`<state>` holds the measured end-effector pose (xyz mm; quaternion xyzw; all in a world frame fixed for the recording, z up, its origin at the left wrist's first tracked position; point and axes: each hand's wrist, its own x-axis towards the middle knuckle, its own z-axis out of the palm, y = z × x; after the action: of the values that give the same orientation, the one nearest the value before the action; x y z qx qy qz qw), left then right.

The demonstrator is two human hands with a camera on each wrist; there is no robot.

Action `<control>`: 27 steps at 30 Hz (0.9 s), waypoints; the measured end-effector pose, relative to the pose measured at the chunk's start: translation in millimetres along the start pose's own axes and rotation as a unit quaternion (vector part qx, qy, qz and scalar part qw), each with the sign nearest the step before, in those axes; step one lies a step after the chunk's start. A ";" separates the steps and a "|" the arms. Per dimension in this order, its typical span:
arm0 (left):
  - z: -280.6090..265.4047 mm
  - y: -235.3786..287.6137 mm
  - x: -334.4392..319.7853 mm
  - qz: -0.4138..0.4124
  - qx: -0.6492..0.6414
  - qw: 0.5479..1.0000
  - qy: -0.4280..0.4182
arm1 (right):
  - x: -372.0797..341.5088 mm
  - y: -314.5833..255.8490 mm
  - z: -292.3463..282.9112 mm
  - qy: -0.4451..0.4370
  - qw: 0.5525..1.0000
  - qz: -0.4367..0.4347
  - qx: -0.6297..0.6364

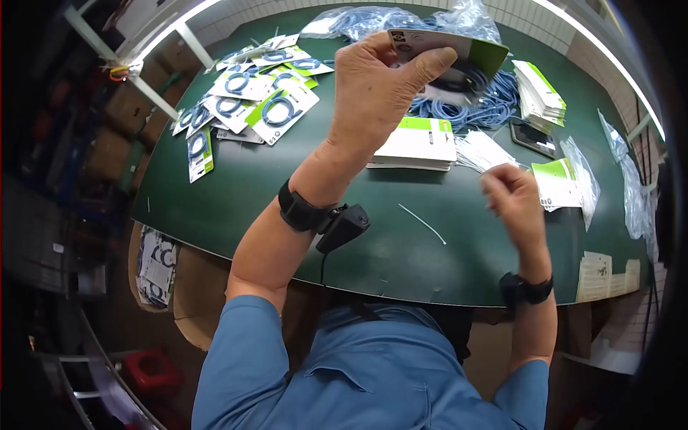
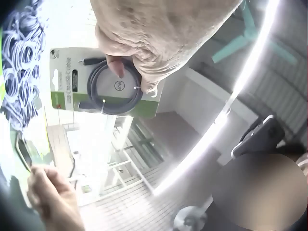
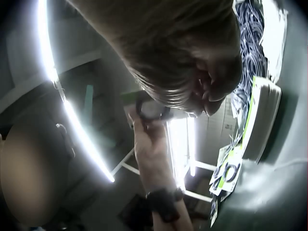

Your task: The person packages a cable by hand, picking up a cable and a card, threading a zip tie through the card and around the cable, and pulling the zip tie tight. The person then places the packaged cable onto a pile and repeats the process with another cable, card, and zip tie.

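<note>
Carded cable (image 1: 489,59) held up above the far half of the table, coil facing the left wrist camera, one end of the card in the left hand.

Table (image 1: 344,208): dark green top, curved far edge. On it, in order of size:

Heap of carded cables (image 1: 265,97): far left portion of the table, blue coils on white-and-green cards, overlapping at mixed angles.

Heap of blue cables (image 1: 494,100): far side, beyond the card stack; partly hidden by the raised card. Clear plastic bags (image 1: 466,18) lie at its far side.

Left hand (image 1: 373,89): raised, pinching the card, thumb on the near face; other fingers partly hidden behind the card.

Right hand (image 1: 517,204): lower, over the right part of the table, apart from the card. Fingers curled in and drawn together. Slightly blurred in the head view.

Card stack (image 1: 417,147): white with green band, lying between the raised left hand and the white ties.

Right-hand stack (image 1: 541,100): similar cards, right of the blue cables.

Phone (image 1: 532,138): dark screen, lying near that stack.

White ties (image 1: 487,150): loose bunch, just beside the card stack.

Single tie (image 1: 423,223): lying slantwise nearer the body.
</note>
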<state>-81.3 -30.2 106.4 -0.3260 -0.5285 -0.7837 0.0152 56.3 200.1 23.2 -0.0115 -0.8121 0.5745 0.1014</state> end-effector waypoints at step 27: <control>36.9 -37.7 -0.2 0.559 0.439 0.688 -0.146 | -28.4 -42.2 132.4 -0.142 0.966 0.046 0.211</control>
<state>-76.8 17.3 83.9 -0.6275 -0.5273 -0.2510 0.5150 64.6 58.7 16.1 0.0545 -0.6768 0.7330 -0.0412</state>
